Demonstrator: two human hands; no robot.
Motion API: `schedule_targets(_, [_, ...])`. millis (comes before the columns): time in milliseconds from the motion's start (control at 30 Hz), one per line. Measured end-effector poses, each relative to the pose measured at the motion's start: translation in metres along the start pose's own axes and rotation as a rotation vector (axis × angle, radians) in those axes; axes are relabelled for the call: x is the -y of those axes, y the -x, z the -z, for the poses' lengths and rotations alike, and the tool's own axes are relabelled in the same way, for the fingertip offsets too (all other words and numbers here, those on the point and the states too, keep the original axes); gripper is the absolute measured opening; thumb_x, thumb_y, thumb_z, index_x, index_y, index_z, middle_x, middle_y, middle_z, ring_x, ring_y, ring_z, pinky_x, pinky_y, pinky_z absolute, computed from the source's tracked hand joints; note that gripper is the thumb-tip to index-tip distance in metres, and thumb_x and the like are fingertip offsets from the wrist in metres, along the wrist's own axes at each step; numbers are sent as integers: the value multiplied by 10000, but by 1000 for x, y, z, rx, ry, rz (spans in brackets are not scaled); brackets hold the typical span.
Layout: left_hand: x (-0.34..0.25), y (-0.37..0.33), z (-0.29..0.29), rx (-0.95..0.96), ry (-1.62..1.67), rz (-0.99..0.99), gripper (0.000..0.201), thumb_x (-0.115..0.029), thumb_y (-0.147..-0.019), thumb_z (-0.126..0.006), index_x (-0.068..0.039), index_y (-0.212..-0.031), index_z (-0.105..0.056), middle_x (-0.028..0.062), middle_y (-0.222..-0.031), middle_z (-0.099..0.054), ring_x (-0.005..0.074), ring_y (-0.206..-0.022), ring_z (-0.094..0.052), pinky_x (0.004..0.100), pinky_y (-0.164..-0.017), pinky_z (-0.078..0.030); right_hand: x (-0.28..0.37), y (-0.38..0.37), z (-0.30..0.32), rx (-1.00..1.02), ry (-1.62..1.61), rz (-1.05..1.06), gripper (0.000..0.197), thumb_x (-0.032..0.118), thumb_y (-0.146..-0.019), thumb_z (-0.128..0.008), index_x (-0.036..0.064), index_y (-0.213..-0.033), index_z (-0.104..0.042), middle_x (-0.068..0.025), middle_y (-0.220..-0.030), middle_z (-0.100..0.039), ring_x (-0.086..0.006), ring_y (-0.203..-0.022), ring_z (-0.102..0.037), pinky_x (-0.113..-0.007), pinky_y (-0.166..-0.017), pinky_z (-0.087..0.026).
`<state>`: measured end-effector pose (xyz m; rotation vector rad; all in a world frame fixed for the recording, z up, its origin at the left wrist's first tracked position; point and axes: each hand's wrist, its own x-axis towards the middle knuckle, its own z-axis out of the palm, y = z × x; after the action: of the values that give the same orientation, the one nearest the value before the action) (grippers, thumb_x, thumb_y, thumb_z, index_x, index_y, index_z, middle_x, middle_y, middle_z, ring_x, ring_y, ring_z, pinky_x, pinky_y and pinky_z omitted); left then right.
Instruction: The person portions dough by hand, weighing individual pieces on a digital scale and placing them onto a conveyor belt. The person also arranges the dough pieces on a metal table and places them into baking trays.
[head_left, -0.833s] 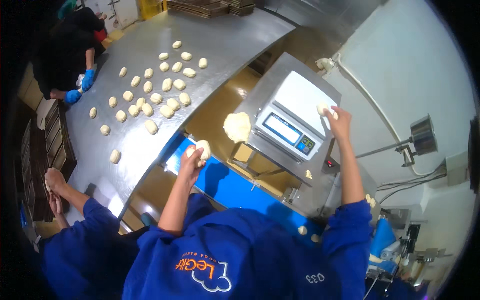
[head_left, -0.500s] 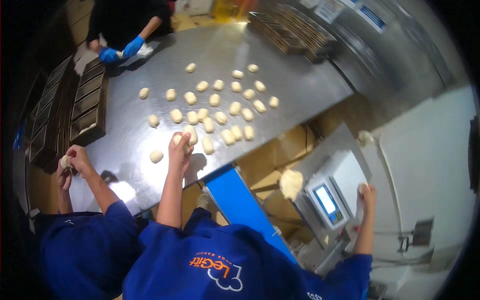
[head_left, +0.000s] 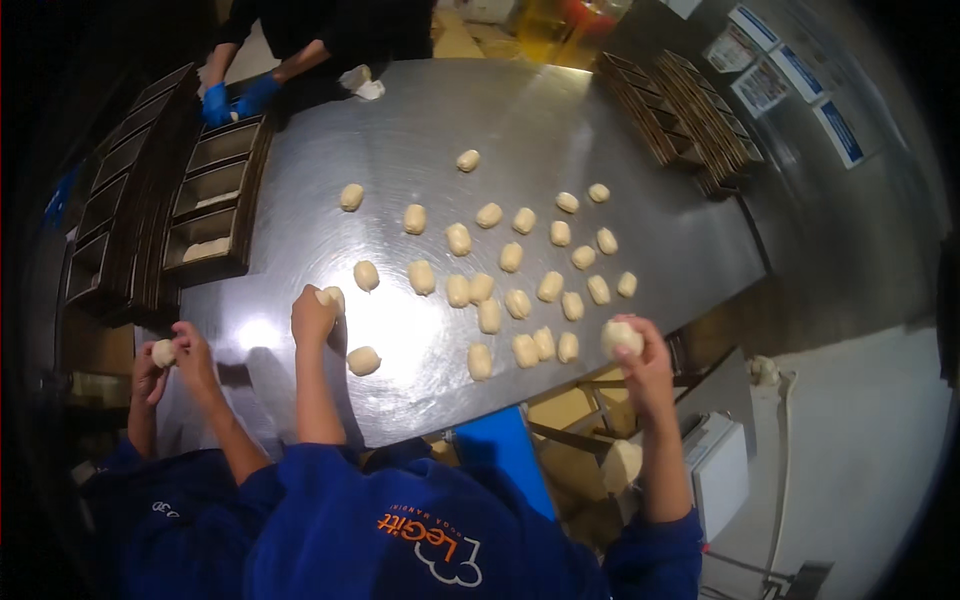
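My left hand (head_left: 314,320) is closed around a pale piece of dough (head_left: 331,296), above the near left part of the steel table (head_left: 410,110). My right hand (head_left: 648,362) grips a rounded dough ball (head_left: 621,340) in its fingers at the table's right near edge. Several short, rolled dough pieces (head_left: 518,303) lie spread over the tabletop between and beyond my hands. One single dough piece (head_left: 363,361) rests just right of my left forearm.
At lower left a co-worker's hands (head_left: 180,360) hold a dough ball. Across the table, a person's blue-gloved hands (head_left: 240,100) are at a dark sectioned baking tin (head_left: 215,185) with dough inside. More tins (head_left: 680,110) stand far right. A white scale (head_left: 718,470) sits beside my right forearm.
My right hand has come from beside the scale to the table edge, with a dough ball in it. My left hand has shifted left with dough. The gloved hands have moved onto the tin.
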<state>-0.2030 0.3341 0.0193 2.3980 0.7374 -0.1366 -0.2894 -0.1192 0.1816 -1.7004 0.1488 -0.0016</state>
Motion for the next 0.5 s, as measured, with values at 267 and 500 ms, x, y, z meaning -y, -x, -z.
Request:
schedule_targets(267, [-67,52,-6,173,1046,-334,587,-341,-839,-573,-71,-1323,-381,185,-1382,-359,290,-1229,-375,435,-994,-330,10,-45,-143,304,249,283,451,81,-749,-686,45,-1162,-507,-114,-1150,-459,-230,-1120,-461,-313,-924,-412])
schedule_targets(500, [-98,87,-67,769,2050,386,284,-327,-954,-442,-62,-1034,-506,34,-861,-537,132,-735,-533,269,-655,-446,-9,-52,-180,256,63,208,492,33,-810,-600,51,-1272,-433,-101,-1203,-458,-202,-1091,-489,-270,-870,-439])
